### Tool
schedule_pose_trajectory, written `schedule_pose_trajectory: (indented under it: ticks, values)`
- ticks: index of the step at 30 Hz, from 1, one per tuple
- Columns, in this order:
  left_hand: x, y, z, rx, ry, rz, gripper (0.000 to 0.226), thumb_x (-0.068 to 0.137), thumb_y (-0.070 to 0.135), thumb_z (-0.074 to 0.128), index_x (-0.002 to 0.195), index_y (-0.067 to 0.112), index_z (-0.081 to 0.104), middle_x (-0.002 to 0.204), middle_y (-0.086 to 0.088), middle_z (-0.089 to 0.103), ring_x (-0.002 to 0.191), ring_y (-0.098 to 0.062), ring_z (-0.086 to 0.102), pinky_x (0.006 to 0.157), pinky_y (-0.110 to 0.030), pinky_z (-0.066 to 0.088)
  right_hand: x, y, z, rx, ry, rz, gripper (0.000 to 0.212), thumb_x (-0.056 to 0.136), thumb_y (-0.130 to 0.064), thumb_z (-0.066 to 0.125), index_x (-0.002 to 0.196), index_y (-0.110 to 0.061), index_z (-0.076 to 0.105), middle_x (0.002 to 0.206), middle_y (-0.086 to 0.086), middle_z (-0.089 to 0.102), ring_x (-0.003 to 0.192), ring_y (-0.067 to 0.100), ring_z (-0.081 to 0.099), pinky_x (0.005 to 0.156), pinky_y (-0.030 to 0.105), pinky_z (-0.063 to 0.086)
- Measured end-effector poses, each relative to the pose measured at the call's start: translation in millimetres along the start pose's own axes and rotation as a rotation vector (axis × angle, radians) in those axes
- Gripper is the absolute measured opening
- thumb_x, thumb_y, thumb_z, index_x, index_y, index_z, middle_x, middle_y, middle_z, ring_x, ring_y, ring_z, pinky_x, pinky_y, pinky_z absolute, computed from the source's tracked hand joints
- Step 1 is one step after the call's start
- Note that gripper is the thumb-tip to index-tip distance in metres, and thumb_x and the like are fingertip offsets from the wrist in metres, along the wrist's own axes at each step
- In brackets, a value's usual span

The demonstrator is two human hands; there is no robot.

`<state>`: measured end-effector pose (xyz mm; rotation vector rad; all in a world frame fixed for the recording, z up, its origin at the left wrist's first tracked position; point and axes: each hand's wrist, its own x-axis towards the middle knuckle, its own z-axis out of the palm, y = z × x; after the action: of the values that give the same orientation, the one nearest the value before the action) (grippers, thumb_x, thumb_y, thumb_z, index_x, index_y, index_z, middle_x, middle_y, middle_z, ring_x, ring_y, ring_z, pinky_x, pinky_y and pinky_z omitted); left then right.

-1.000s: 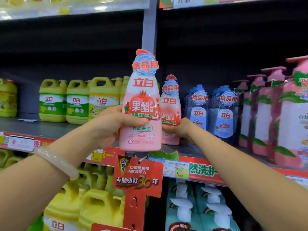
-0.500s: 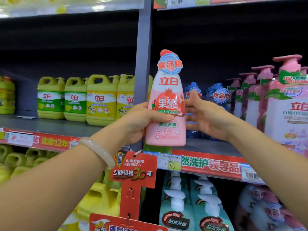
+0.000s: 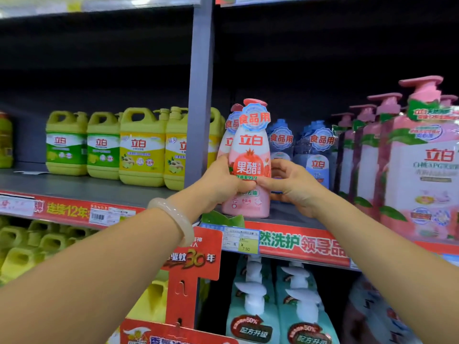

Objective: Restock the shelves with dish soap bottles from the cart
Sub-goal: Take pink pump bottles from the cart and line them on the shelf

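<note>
A pink dish soap bottle [image 3: 250, 145] with a red cap and a pomegranate label stands upright at the front of the grey shelf [image 3: 288, 214], just right of the upright post. My left hand [image 3: 221, 184] grips its left side and my right hand [image 3: 290, 184] grips its right side, thumbs across the label. A second pink bottle [image 3: 227, 140] stands directly behind it, mostly hidden. The cart is out of view.
Blue dish soap bottles [image 3: 318, 155] stand right of the pink ones, then tall pink pump bottles [image 3: 419, 170]. Yellow-green jugs [image 3: 141, 147] fill the shelf left of the grey post [image 3: 201, 95]. A red hanging sign [image 3: 196, 259] sticks out below the shelf edge.
Both hands carried the pink bottle right and inward past the post, and its base now rests on the shelf in front of the other pink bottle.
</note>
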<state>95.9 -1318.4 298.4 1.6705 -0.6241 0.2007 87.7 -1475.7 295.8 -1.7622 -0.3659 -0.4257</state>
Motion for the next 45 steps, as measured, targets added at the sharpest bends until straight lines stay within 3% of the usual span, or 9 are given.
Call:
schedule_pose_trajectory:
  ticks: [9, 13, 15, 17, 19, 24, 33, 38, 45]
  values:
    - [3, -7, -1, 0.394, 0.172, -0.011, 0.064, 0.085, 0.017, 0.067, 0.136, 0.006, 0.029, 0.129, -0.011, 0.053, 0.112, -0.027, 0.057, 0.095, -0.044, 0.049, 9, 7, 15, -0.053, -0.025, -0.048, 0.048, 0.085, -0.013, 0.066, 0.13, -0.011, 0.048, 0.122, 0.008, 0.06, 0.1, 0.015, 0.06, 0.069, 0.024, 0.052]
    - [-6, -4, 7, 0.838, 0.19, 0.132, 0.09, 0.087, 0.012, 0.063, 0.149, 0.002, -0.003, 0.155, -0.016, 0.009, 0.14, -0.028, 0.027, 0.111, -0.037, 0.032, 13, 10, 19, -0.072, -0.024, -0.063, 0.049, 0.084, -0.013, 0.068, 0.129, -0.011, 0.048, 0.109, 0.011, 0.061, 0.089, 0.015, 0.062, 0.065, 0.023, 0.051]
    - [-20, 0, 7, 1.064, 0.229, 0.291, 0.082, 0.087, 0.011, 0.063, 0.148, 0.002, 0.01, 0.158, -0.012, 0.0, 0.144, -0.027, 0.015, 0.112, -0.034, 0.028, 14, 10, 23, -0.078, -0.024, -0.09, 0.048, 0.083, -0.013, 0.069, 0.127, -0.01, 0.05, 0.099, 0.006, 0.062, 0.082, 0.012, 0.062, 0.06, 0.02, 0.051]
    - [-23, -4, 2, 1.176, 0.376, 0.495, 0.077, 0.072, 0.011, 0.077, 0.138, -0.001, 0.039, 0.152, -0.02, 0.026, 0.138, -0.035, 0.03, 0.102, -0.043, 0.038, 14, 10, 27, -0.091, -0.015, -0.112, 0.047, 0.083, -0.012, 0.069, 0.126, -0.01, 0.05, 0.094, 0.003, 0.063, 0.081, 0.011, 0.062, 0.063, 0.02, 0.053]
    - [-24, -9, -5, 1.16, 0.527, 0.508, 0.084, 0.057, 0.015, 0.086, 0.131, 0.0, 0.049, 0.143, -0.024, 0.04, 0.131, -0.042, 0.039, 0.097, -0.05, 0.041, 14, 9, 30, -0.114, 0.006, -0.124, 0.047, 0.083, -0.012, 0.07, 0.125, -0.01, 0.051, 0.092, 0.001, 0.063, 0.083, 0.012, 0.063, 0.069, 0.023, 0.055]
    - [-27, -21, -20, 1.073, 0.524, 0.33, 0.102, 0.082, 0.033, 0.071, 0.151, 0.012, -0.002, 0.159, -0.006, -0.008, 0.146, -0.024, -0.006, 0.117, -0.036, 0.006, 12, 9, 32, -0.167, 0.034, -0.125, 0.049, 0.082, -0.016, 0.07, 0.126, -0.009, 0.049, 0.102, 0.004, 0.061, 0.095, 0.018, 0.062, 0.079, 0.029, 0.055]
    - [-25, -19, -20, 1.076, 0.487, 0.308, 0.092, 0.083, 0.034, 0.07, 0.15, 0.017, 0.009, 0.157, -0.005, -0.015, 0.145, -0.024, -0.011, 0.118, -0.04, 0.009, 10, 6, 32, -0.187, 0.028, -0.06, 0.053, 0.083, -0.02, 0.07, 0.13, -0.009, 0.047, 0.114, 0.011, 0.061, 0.103, 0.022, 0.061, 0.077, 0.031, 0.055]
    - [-31, -15, -22, 1.071, 0.441, 0.293, 0.088, 0.082, 0.032, 0.07, 0.149, 0.019, 0.013, 0.157, -0.004, -0.016, 0.145, -0.022, -0.012, 0.117, -0.039, 0.008, -1, -7, 27, -0.29, 0.024, -0.031, 0.056, 0.082, -0.023, 0.071, 0.131, -0.01, 0.046, 0.111, 0.006, 0.059, 0.093, 0.013, 0.058, 0.067, 0.019, 0.048]
    - [-61, -18, -51, 1.159, 0.439, 0.333, 0.091, 0.08, 0.029, 0.072, 0.15, 0.009, 0.016, 0.158, -0.012, 0.001, 0.147, -0.028, 0.002, 0.117, -0.037, 0.008, -39, -39, 63, -0.814, 0.207, -0.665, 0.034, 0.085, -0.021, 0.065, 0.115, -0.007, 0.058, 0.115, 0.009, 0.055, 0.108, 0.026, 0.052, 0.089, 0.029, 0.039]
